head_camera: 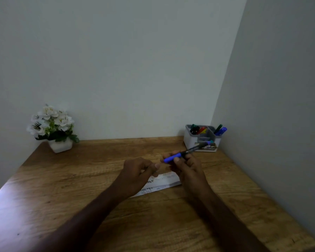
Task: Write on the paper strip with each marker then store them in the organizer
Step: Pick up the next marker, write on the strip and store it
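Right hand (186,165): fingers curled round a marker (187,150) with a dark barrel and a blue cap, held above the tabletop (80,179) with the capped end pointing left and the barrel rising toward the far right. Left hand (137,171): fingers loosely curled, thumb and fingertips drawn together just beside the blue cap; whether they touch the cap cannot be told, and nothing is seen in its grasp. Paper strip (162,182): lies flat on the tabletop beneath and between the two hands, its left portion covered by the left hand and wrist; it carries handwriting, too small and blurred to read. Organizer (202,140): a grey, compartmented box at the far right corner against the wall, holding several markers, green, red and blue among them; the exact count is unclear. The held marker's barrel overlaps the organizer's front. A white flower pot (60,145) stands at the far left.
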Motion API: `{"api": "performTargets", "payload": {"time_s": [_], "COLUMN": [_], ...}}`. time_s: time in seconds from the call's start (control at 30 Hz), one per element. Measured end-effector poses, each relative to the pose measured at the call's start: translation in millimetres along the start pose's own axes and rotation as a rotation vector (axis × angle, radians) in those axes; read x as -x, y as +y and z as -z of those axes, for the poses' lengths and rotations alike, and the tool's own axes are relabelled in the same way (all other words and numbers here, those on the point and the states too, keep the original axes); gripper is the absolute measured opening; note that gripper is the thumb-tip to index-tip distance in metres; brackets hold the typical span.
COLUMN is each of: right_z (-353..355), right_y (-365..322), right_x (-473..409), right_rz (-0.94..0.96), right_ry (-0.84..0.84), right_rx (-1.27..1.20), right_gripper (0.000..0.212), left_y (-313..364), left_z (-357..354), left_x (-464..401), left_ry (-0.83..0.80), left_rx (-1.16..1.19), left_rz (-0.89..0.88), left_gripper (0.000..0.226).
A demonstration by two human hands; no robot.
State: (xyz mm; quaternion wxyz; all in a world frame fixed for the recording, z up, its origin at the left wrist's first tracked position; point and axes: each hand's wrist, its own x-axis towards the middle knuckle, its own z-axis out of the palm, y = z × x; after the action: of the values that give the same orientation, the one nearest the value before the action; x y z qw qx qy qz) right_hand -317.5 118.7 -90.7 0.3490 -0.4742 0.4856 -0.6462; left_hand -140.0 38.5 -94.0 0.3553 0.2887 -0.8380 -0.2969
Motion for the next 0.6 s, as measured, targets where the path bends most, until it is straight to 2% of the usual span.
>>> {"api": "performTargets", "payload": {"time_s": [0.07,0.17,0.23,0.37,0.47,0.6], "right_z": [7,27,49,96,118,123], "right_y": [-2,-2,-16,-72,-106,-124], "right_x": [-6,-20,-38,-80,-115,-160], "right_rz": [0.019,0.110,0.217,0.414,0.426,0.425], "right_ry": [0.092,0.144,0.236,0.382,0.392,0.352], "right_rx": [0.081,0.442,0.641,0.807,0.913,1.070], "right_gripper": [0.019,0.019,0.020,0.013,0.006,0.008], "left_y": [-5,-7,0,5,7,8], "left_z": [-1,0,1,-13,-32,-58], "left_x": [-14,-44,-67,-112,-133,-149], "left_ry": [-0.017,-0.060,-0.074,-0.090,-0.109,-0.114], "left_rx": [-0.040,-0.126,-0.162,-0.224,-0.210,-0.132], "left_rz": [0.015,0.043,0.047,0.049,0.089,0.150], "left_gripper": [0.049,0.057,0.052,0.038,0.028,0.022]}}
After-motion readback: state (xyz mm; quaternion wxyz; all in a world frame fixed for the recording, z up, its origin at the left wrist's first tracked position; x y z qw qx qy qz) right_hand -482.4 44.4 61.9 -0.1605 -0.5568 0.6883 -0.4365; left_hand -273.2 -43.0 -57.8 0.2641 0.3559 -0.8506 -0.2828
